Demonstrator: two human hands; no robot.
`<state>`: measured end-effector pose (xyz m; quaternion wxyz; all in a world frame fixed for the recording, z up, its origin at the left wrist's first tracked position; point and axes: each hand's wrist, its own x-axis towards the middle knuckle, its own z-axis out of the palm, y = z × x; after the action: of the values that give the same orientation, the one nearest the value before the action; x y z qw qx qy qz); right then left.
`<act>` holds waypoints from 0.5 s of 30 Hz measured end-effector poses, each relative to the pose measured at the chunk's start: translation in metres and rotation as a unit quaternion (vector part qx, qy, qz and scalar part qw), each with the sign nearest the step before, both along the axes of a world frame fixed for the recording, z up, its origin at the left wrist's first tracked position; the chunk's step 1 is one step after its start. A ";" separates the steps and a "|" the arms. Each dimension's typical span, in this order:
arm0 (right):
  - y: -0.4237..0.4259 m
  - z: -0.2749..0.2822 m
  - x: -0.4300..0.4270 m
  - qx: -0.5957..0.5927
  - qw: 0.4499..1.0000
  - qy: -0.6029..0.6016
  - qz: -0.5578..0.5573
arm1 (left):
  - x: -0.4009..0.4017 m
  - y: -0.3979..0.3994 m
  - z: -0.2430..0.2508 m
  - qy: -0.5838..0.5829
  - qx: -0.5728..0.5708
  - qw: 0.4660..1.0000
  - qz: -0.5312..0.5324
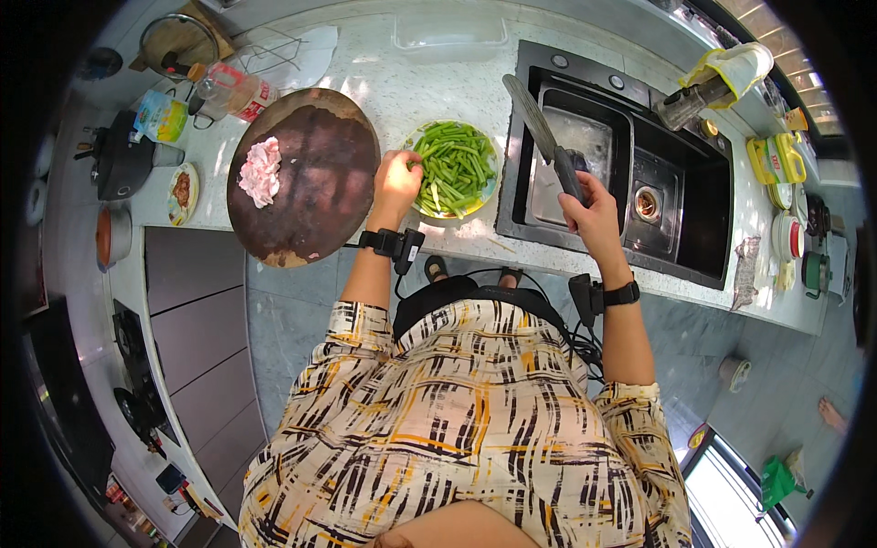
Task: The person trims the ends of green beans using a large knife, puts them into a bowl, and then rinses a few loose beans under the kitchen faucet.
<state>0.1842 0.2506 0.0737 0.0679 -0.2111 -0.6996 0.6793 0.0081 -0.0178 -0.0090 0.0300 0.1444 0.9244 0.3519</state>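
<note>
My left hand is at the left rim of a plate heaped with cut green vegetable stems, its fingertips touching the stems; whether it grips one I cannot tell. In my right hand is the black handle of a kitchen knife, whose blade points up and left over the sink's left edge. To the left of my left hand lies a round wooden cutting board, dark and wet-looking, with a pile of sliced pale pink raw meat on its left part.
A black double-basin sink is set into the counter on the right. A clear plastic container stands at the back. Behind the board are a plastic bottle and a wire rack. A small plate of brown food sits farther left.
</note>
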 end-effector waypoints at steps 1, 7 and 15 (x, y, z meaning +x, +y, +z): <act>0.000 0.000 0.000 -0.001 1.000 -0.001 -0.003 | 0.000 0.001 0.003 -0.008 -0.011 1.000 0.005; 0.001 -0.004 0.000 -0.007 1.000 0.005 0.002 | 0.010 0.024 0.014 -0.001 -0.122 0.992 -0.036; -0.001 -0.005 0.003 0.000 1.000 0.000 0.001 | -0.007 0.008 0.001 -0.043 -0.012 0.994 -0.099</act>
<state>0.1871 0.2498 0.0692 0.0673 -0.2105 -0.6995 0.6796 0.0016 -0.0097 -0.0083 0.1060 0.2198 0.9077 0.3415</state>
